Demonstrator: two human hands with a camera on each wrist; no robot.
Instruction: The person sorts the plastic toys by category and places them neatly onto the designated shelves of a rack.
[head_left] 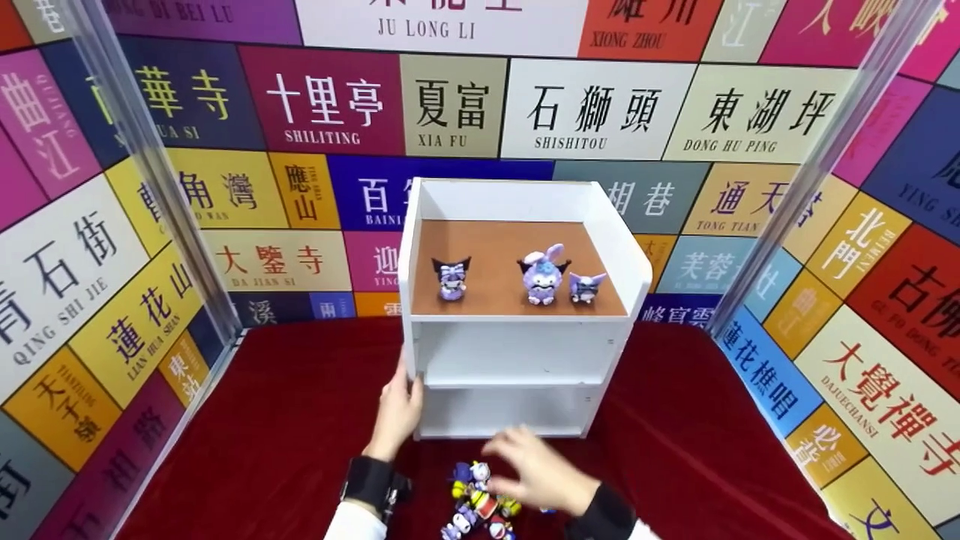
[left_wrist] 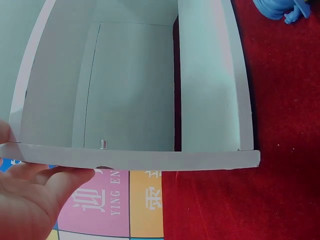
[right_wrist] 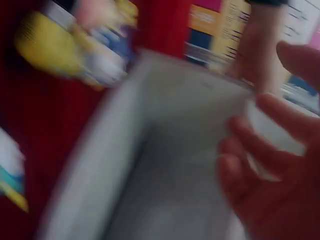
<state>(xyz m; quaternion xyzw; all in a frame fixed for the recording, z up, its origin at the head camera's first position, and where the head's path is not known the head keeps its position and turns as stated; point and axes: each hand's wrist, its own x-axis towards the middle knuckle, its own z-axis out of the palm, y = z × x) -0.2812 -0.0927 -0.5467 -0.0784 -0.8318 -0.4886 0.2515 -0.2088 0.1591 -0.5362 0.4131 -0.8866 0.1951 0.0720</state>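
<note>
A small white shelf unit (head_left: 517, 352) with a brown top board stands on the red cloth. My left hand (head_left: 399, 412) grips the front edge of its left side panel; in the left wrist view that hand (left_wrist: 35, 200) lies along the outside of the panel with a fingertip over the edge. My right hand (head_left: 536, 469) hovers in front of the shelf, fingers loosely spread and nothing in them. Just left of and below it lies a pile of small toy figurines (head_left: 480, 504), partly covered by the hand. The right wrist view is blurred by motion.
On the top board stand three purple-and-black figurines: one at the left (head_left: 451, 282), a bigger long-eared one (head_left: 541, 277), and a small one (head_left: 585, 288) at the right. Red cloth (head_left: 300, 420) surrounds the shelf. Colourful sign-printed walls (head_left: 600, 109) and metal posts (head_left: 810, 165) enclose the space.
</note>
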